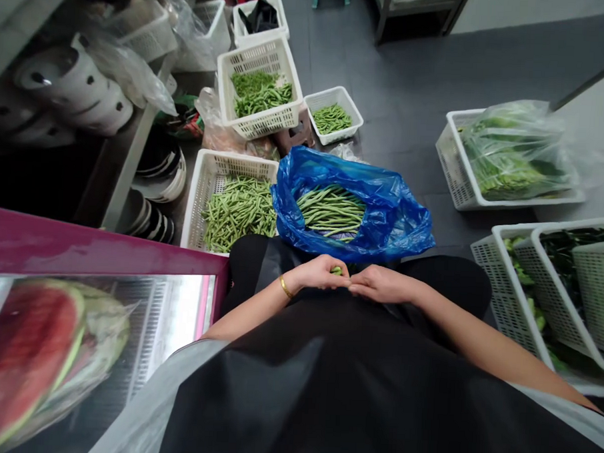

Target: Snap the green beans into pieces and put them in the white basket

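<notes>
My left hand [324, 273], with a gold bangle on its wrist, is closed around short green bean pieces [336, 271] above my lap. The fingertips of my right hand [377, 283] are pinched together and meet those of my left hand; what they hold, if anything, is too small to tell. Just beyond my hands, long green beans [333, 211] lie in an open blue plastic bag [395, 210]. Left of the bag stands a white basket [197, 202] with many short bean pieces [240, 214].
A white basket [256, 126] of greens and a small basket [330, 137] of beans stand farther ahead. Baskets with bagged vegetables [510, 155] are at the right. A metal shelf [135, 152] and a pink-edged display case [100, 254] with cut watermelon border the left.
</notes>
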A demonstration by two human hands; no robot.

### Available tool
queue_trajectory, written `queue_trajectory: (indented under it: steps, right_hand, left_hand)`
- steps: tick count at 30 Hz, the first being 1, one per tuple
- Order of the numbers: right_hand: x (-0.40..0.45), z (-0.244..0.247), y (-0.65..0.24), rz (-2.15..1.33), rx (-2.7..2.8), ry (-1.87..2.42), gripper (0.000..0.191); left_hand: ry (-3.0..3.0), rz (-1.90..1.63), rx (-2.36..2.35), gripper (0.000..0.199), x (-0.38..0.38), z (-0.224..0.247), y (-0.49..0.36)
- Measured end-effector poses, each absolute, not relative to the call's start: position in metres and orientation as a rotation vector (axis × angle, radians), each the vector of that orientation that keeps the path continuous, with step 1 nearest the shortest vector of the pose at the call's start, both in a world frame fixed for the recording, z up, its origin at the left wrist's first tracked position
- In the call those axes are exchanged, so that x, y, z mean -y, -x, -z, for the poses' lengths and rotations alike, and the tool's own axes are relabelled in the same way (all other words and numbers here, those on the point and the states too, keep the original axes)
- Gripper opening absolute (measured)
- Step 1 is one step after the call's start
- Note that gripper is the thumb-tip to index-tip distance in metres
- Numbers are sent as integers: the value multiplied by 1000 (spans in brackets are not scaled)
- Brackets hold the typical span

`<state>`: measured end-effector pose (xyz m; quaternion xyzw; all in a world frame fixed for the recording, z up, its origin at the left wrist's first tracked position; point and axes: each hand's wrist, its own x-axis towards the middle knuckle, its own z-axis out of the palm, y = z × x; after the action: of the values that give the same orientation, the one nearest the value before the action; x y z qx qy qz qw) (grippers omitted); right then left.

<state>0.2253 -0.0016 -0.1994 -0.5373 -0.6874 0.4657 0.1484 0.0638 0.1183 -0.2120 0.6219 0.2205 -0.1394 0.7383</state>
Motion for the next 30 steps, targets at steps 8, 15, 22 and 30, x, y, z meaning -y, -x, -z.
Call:
queue_trajectory:
  steps: [8, 15, 22, 30]
  right_hand:
    - [-36, 243, -213, -748, 1275, 1990, 40]
    - [-57, 243, -255, -1275, 2035, 2106, 22]
    - [-133, 269, -289, -628, 1910, 2765, 29]
    - [-144, 213, -294, -766, 1461, 2312, 26]
  left_hand:
    - [-1023, -173, -701, 41, -107, 228, -87]
    - [-540, -197, -747, 40, -137, 250, -82]
    - [-384, -228, -650, 33, -150, 258, -82]
    - [-527, -271, -756, 37, -148, 244, -82]
